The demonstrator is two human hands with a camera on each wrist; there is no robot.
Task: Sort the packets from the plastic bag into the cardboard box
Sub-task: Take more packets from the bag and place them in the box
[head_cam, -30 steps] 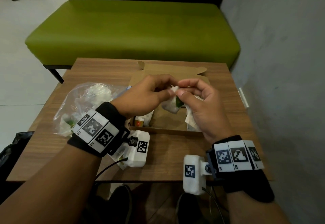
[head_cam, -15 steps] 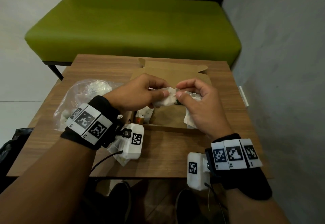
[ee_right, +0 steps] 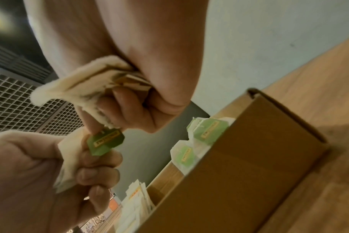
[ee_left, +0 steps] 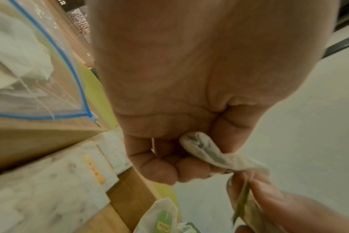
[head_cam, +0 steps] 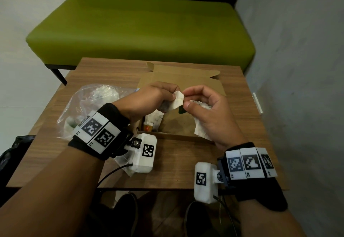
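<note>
Both hands hover over the open cardboard box [head_cam: 188, 77]. My left hand [head_cam: 158, 96] grips a white tea-bag packet [head_cam: 177, 100] in curled fingers; the left wrist view shows the same packet [ee_left: 209, 155] squeezed in the fist. My right hand [head_cam: 208, 110] holds another packet [head_cam: 202, 104] in its palm and pinches a green tag [head_cam: 181, 110] between thumb and forefinger. The tag [ee_right: 106, 141] lies right against the left hand's packet. The clear plastic bag [head_cam: 89, 102] with more white packets lies on the table, left of the box.
Packets with green tags [ee_right: 207, 130] stand in the box's right side, and packets with orange labels [head_cam: 149, 126] in its left. A loose packet [head_cam: 123, 162] lies under my left wrist. The wooden table [head_cam: 176, 171] meets a grey wall on the right; a green bench [head_cam: 139, 32] stands behind.
Both hands have lifted slightly above the box. The bunched packets between them have separated, so the left hand's white packet stands up and the green tag hangs below the right thumb.
</note>
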